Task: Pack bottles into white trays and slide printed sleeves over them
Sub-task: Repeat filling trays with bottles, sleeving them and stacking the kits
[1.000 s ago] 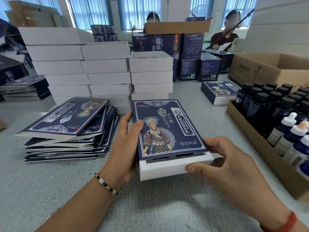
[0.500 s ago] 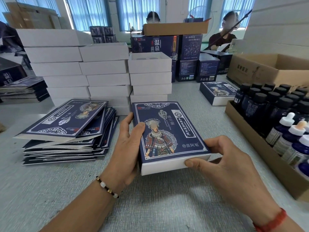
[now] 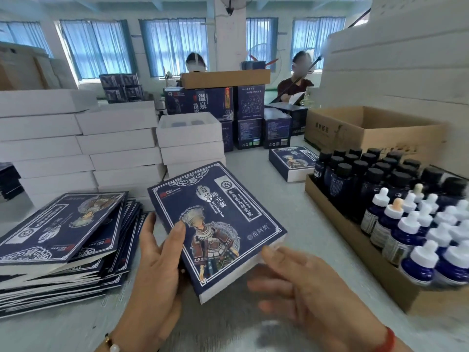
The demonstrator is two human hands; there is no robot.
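A sleeved box [image 3: 215,224], dark blue with a printed costumed figure, is raised off the table and tilted, its far end higher. My left hand [image 3: 160,255] grips its left edge, thumb on top of the sleeve. My right hand [image 3: 299,288] is at the near right corner, fingers curled under the white tray edge; it is blurred. A stack of flat printed sleeves [image 3: 61,240] lies at the left. Blue dropper bottles [image 3: 418,240] and black-capped bottles [image 3: 360,174] stand in a cardboard tray [image 3: 355,240] at the right.
Stacks of white trays [image 3: 121,148] rise behind the sleeves. Another finished box [image 3: 291,161] lies further back, beside an open carton [image 3: 368,133]. Dark blue cartons [image 3: 228,105] stand at the far end, and two people sit behind them.
The sleeve slid fully over the white tray. Both hands then lifted the finished box off the table and tilted it; the camera view rose.
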